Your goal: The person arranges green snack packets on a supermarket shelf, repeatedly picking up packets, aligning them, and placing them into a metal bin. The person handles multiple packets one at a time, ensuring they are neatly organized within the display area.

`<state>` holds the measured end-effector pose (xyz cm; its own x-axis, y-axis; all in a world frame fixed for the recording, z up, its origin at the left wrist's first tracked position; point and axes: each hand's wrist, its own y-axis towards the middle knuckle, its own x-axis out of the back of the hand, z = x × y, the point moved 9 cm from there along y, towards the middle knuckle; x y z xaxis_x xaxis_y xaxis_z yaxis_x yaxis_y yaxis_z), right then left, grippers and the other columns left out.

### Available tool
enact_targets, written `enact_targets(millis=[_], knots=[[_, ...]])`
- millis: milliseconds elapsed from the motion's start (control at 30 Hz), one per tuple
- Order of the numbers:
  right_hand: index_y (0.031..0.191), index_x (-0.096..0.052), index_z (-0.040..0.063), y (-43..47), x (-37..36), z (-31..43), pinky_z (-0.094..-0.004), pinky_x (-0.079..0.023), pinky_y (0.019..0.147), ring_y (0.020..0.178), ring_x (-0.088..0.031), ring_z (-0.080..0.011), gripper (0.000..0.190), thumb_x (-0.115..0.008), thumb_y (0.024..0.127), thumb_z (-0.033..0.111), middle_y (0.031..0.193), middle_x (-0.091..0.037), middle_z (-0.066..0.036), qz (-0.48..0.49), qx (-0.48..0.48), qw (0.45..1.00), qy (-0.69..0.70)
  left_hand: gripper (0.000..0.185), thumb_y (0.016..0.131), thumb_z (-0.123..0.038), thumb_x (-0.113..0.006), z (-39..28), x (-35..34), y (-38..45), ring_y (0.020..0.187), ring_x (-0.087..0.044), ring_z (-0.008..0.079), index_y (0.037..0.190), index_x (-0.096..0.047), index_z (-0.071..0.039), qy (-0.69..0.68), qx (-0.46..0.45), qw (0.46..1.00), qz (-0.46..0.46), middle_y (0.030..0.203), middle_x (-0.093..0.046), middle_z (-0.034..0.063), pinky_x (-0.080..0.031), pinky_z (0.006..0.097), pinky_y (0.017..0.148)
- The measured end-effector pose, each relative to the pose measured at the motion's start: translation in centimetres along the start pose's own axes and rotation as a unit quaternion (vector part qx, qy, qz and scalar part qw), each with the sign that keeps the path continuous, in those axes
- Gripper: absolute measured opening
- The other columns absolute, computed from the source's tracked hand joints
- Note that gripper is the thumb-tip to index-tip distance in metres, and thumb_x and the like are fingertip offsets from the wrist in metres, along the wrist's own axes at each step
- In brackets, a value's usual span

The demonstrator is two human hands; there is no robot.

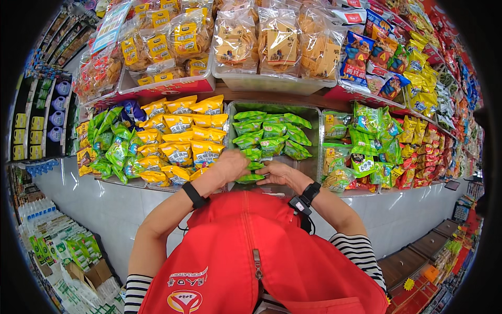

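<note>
Both my hands are over the near left part of a clear plastic bin (315, 129) that holds rows of green snack packets (273, 145). My left hand (234, 164) is slightly blurred at the bin's left side, beside the yellow snack bags; its fingertips are at the near green packets, and a grip cannot be made out. My right hand (277, 172) has its fingers spread, touching the right ends of the small green packets (251, 178) near the front edge. Whether it grips one is not clear. Each wrist wears a black band.
Yellow snack bags (175, 153) fill the bin to the left, with green packets (117, 151) beyond them. To the right stand bins of mixed green bags (366, 121). Behind, a raised row of tubs (270, 84) holds larger clear bags.
</note>
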<state>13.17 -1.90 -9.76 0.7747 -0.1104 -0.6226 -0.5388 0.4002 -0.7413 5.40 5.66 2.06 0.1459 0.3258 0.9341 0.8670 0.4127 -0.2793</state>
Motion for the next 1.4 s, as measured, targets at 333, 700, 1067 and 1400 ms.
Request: enact_targets(millis=[333, 700, 1067, 1400], knots=[[0.137, -0.045, 0.004, 0.8, 0.1, 0.8, -0.0453, -0.051, 0.098, 0.120, -0.056, -0.0250, 0.046, -0.058, 0.093, -0.001, 0.131, -0.056, -0.009, 0.005, 0.047, 0.998, 0.029, 0.015, 0.073, -0.011, -0.063, 3.4, 2.4, 4.4, 0.090, -0.062, 0.0231, 0.088, -0.065, -0.008, 0.101, 0.063, 0.986, -0.117, 0.088, -0.064, 0.0077, -0.048, 0.0334, 0.078], [0.134, -0.047, 0.002, -0.6, 0.1, 2.1, -0.0482, -0.055, 0.090, 0.115, -0.059, -0.0269, 0.047, -0.064, 0.090, 0.000, 0.127, -0.056, -0.010, -0.048, -0.011, 0.997, -0.067, 0.011, 0.075, -0.014, -0.064, 1.6, 8.0, 1.4, 0.088, -0.062, 0.0252, 0.085, -0.064, -0.009, 0.145, 0.036, 0.970, -0.191, 0.087, -0.064, 0.0086, -0.048, 0.0342, 0.075], [0.124, -0.055, 0.001, -1.4, -0.4, 0.9, -0.0381, -0.056, 0.086, 0.089, -0.060, -0.0150, 0.040, -0.068, 0.086, 0.001, 0.103, -0.062, -0.006, -0.114, -0.055, 0.978, -0.165, 0.020, 0.079, -0.021, -0.068, -2.6, -2.1, -2.7, 0.090, -0.066, 0.0302, 0.091, -0.065, -0.005, -0.064, -0.103, 0.992, 0.036, 0.088, -0.067, 0.0123, -0.053, 0.0408, 0.075], [0.132, -0.049, 0.010, 0.7, 1.2, 0.7, -0.0357, -0.055, 0.079, 0.089, -0.058, -0.0111, 0.049, -0.067, 0.087, 0.003, 0.111, -0.057, 0.000, -0.068, 0.022, 0.980, -0.186, 0.009, 0.070, -0.019, -0.069, -2.2, -2.9, -2.4, 0.091, -0.059, 0.0221, 0.077, -0.067, -0.013, 0.087, -0.087, 0.992, -0.005, 0.084, -0.063, 0.0036, -0.042, 0.0340, 0.081]])
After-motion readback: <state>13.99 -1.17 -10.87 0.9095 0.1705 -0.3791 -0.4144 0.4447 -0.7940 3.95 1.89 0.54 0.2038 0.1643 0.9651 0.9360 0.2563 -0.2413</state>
